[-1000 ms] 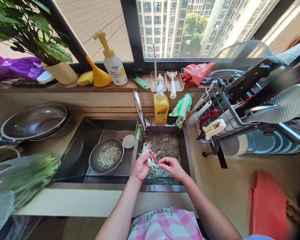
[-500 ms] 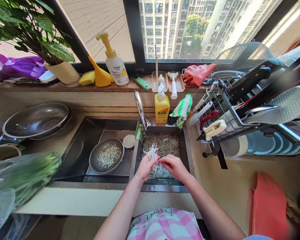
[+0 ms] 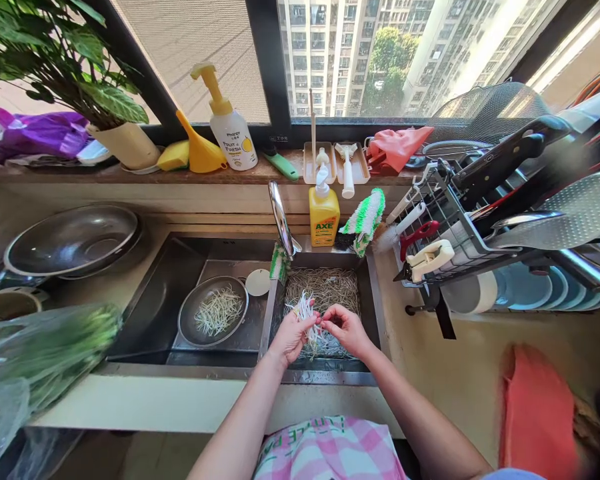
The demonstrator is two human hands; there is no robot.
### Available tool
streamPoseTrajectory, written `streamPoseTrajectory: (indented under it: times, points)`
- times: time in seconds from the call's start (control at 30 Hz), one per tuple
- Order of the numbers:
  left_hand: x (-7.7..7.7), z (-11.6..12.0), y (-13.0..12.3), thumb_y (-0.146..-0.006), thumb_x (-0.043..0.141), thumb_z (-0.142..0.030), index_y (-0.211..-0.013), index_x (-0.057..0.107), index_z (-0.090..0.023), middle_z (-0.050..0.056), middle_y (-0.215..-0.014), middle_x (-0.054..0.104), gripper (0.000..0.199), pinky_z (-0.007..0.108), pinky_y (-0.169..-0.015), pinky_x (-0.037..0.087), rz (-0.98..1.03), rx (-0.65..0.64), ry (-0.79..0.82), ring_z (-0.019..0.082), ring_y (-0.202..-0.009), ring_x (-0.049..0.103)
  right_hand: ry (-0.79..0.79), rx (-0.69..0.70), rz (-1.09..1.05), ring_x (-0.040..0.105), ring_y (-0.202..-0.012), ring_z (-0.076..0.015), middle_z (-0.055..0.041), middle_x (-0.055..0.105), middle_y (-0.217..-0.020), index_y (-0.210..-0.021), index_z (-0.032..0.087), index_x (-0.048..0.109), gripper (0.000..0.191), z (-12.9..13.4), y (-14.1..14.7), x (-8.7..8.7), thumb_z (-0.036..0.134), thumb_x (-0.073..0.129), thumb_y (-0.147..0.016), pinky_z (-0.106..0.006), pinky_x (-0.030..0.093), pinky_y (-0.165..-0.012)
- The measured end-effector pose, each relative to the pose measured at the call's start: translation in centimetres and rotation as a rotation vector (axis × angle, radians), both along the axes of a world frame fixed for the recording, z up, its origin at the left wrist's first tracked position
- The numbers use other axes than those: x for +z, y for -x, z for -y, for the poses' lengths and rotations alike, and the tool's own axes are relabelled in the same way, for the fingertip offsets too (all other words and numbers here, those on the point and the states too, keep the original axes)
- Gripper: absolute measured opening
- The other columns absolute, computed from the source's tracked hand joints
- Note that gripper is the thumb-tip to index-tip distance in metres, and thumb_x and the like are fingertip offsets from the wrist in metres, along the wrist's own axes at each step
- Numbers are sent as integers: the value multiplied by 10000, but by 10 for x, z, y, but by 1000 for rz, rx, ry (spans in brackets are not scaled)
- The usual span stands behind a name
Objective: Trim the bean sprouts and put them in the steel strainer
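My left hand (image 3: 291, 335) is closed round a bunch of white bean sprouts (image 3: 306, 307), held over the right sink basin (image 3: 375, 313). Beside it, my right hand (image 3: 347, 330) pinches with thumb and forefinger at the bunch's right side, close to the left fingertips. The tiny part between those fingers is hard to make out. Below both hands, a thick layer of thin sprouts and brownish strands (image 3: 330, 283) fills the basin. More pale sprouts (image 3: 220, 311) lie in a round dark pan (image 3: 190, 327) standing in the left basin (image 3: 155, 300).
A curved faucet (image 3: 280, 217) rises behind the divider. Behind the right basin stand a yellow soap bottle (image 3: 324, 217) and a green-white cloth (image 3: 365, 220). To the right is a wire utensil rack (image 3: 450, 207) with knives. Bagged greens (image 3: 75, 347) and a wok (image 3: 73, 240) sit left.
My right hand has shifted slightly, its forefinger now more arched and its tips against the bunch. The left hand stays nearly in place with the sprouts.
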State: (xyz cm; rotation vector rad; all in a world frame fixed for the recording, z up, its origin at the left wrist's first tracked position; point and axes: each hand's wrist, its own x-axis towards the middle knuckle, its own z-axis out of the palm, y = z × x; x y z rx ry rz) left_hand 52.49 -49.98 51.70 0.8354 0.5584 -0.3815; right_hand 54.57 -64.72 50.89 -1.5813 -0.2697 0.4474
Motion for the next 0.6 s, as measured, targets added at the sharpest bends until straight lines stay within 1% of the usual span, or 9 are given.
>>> streamPoseTrajectory:
  times: [0.13, 0.23, 0.37, 0.4, 0.43, 0.5, 0.57, 0.6]
  points:
    - [0, 2, 1, -589, 698, -130, -1094, 467, -167, 34, -841, 611, 557, 247, -663, 457, 12, -27, -3, 113, -687, 584, -27, -46, -24, 536, -654, -118, 11, 558, -708, -735, 185, 532, 121, -5, 3, -1, 300, 568, -726, -238, 428, -610]
    - [3, 4, 0, -565, 707, -109, -1089, 470, -155, 28, -813, 616, 577, 232, -679, 449, 42, -25, -9, 108, -691, 587, -31, -75, -42, 535, -669, -124, 1, 574, -740, -762, 185, 547, 133, -6, 1, 2, 311, 563, -723, -248, 434, -625]
    - [5, 2, -3, -546, 714, -99, -1077, 474, -157, 7, -750, 612, 586, 222, -647, 452, 43, 1, -56, 93, -615, 583, -6, -206, -52, 506, -634, -115, 3, 561, -718, -755, 181, 559, 132, 2, 0, 3, 309, 566, -723, -228, 408, -589]
    - [4, 1, -3, -546, 713, -96, -1074, 475, -162, 4, -749, 609, 583, 220, -638, 454, 45, 15, -66, 89, -604, 582, 7, -212, -60, 493, -614, -109, 6, 553, -706, -759, 181, 565, 131, 5, 1, 2, 306, 569, -722, -222, 395, -569]
    - [4, 0, -4, -544, 712, -90, -1070, 478, -166, 0, -749, 608, 580, 217, -633, 456, 47, 30, -71, 87, -603, 582, 18, -187, -76, 480, -593, -104, 9, 549, -694, -766, 180, 573, 131, 9, 2, 2, 303, 569, -723, -216, 382, -548]
    - [4, -2, -5, -541, 709, -71, -1056, 487, -171, -4, -746, 605, 570, 212, -639, 460, 43, 58, -69, 87, -619, 585, 33, -73, -117, 466, -569, -98, 9, 550, -679, -770, 177, 590, 133, 16, 6, 0, 300, 568, -726, -213, 364, -526]
    - [3, -3, -6, -540, 705, -53, -1044, 495, -171, -4, -744, 604, 559, 208, -640, 464, 24, 67, -46, 88, -629, 586, 36, 27, -137, 480, -593, -105, 3, 567, -694, -774, 175, 608, 134, 20, 12, -2, 293, 573, -723, -220, 373, -552]
    - [3, -3, -7, -541, 701, -44, -1038, 499, -171, -3, -745, 605, 552, 207, -637, 466, 8, 68, -26, 88, -629, 586, 31, 44, -143, 492, -615, -110, 1, 575, -708, -796, 178, 614, 139, 21, 14, -3, 288, 578, -720, -226, 382, -576]
